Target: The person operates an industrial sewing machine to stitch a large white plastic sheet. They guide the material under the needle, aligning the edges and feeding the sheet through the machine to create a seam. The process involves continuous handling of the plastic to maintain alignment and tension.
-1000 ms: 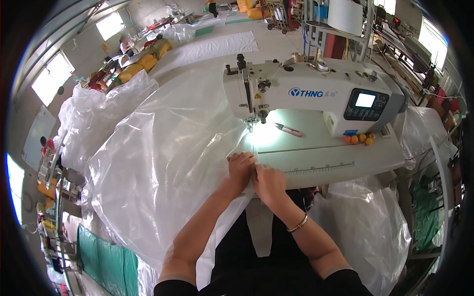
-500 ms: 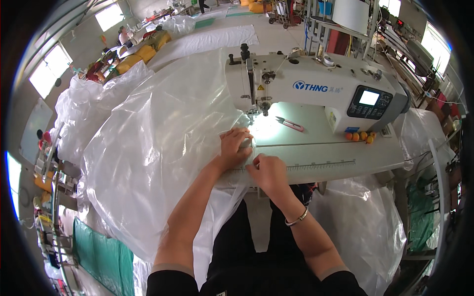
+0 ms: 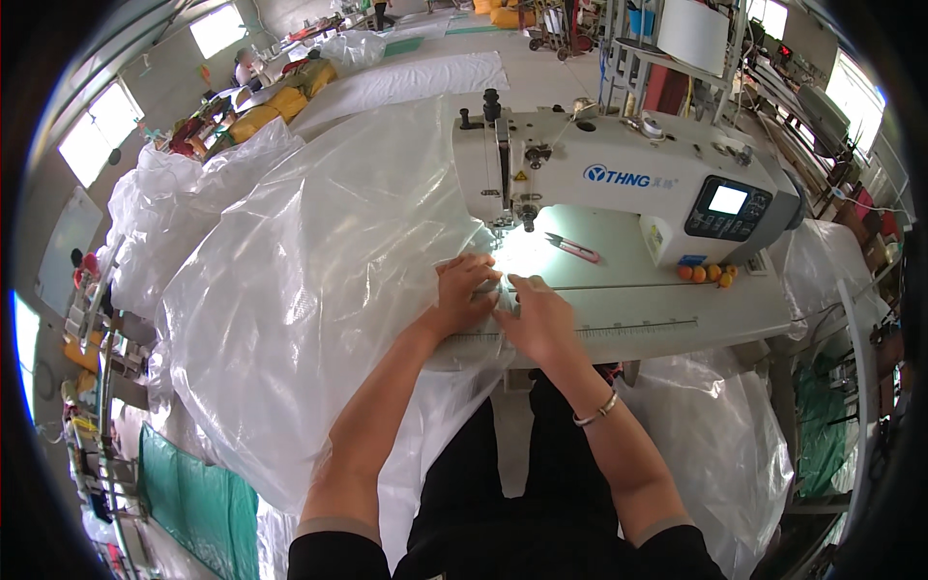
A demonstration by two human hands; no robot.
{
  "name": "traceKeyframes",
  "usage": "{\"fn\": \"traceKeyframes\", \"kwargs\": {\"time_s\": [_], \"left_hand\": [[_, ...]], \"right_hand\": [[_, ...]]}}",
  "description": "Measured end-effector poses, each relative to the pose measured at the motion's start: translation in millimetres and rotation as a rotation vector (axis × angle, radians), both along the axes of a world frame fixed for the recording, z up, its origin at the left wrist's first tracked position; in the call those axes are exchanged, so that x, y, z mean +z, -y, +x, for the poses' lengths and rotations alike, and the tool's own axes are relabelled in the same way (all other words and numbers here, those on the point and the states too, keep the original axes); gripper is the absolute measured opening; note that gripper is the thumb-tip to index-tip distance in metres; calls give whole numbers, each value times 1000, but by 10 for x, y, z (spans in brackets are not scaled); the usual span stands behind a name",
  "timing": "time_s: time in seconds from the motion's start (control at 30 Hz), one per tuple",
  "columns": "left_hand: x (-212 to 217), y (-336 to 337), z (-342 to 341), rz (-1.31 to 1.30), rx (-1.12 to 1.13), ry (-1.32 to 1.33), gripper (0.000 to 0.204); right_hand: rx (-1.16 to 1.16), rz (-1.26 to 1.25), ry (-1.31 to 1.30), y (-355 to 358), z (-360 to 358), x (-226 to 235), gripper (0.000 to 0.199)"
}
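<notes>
A large translucent plastic sheet (image 3: pixel 319 251) spreads over the left of the sewing machine (image 3: pixel 599 155), its right edge running up to the lit needle area. My left hand (image 3: pixel 466 290) is on that edge just in front of the presser foot, fingers bent and gripping the plastic. Close beside it on the right, my right hand (image 3: pixel 538 314) pinches the same edge between thumb and fingers. The exact grip under the fingertips is partly hidden. Thread snips (image 3: pixel 573 247) with a pink handle lie on the machine bed, right of the needle.
Several small orange fruits (image 3: pixel 713 274) sit below the machine's control panel (image 3: pixel 730 206). A printed ruler (image 3: pixel 638 329) runs along the table's front. More plastic sheeting (image 3: pixel 701 425) hangs at the right. A white thread cone (image 3: pixel 693 37) stands on a rack behind.
My right hand has moved forward along the sheet's edge, closer to the needle. My left hand has shifted only slightly. The view has moved a little.
</notes>
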State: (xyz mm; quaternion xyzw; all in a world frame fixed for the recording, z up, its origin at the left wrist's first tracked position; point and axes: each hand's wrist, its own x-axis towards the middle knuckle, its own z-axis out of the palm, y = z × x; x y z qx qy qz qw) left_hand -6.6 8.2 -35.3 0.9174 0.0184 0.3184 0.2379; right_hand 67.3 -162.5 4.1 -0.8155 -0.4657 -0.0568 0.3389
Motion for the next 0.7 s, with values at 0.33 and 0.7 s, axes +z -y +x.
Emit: {"fn": "traceKeyframes", "kwargs": {"time_s": [0.33,0.7], "left_hand": [[-17,-34,119,156,87,10,25],[-99,-139,278,186,144,85,17]], "right_hand": [[-12,-166,210,-276,43,-219,26],[-9,-101,209,-432,203,-268,18]]}}
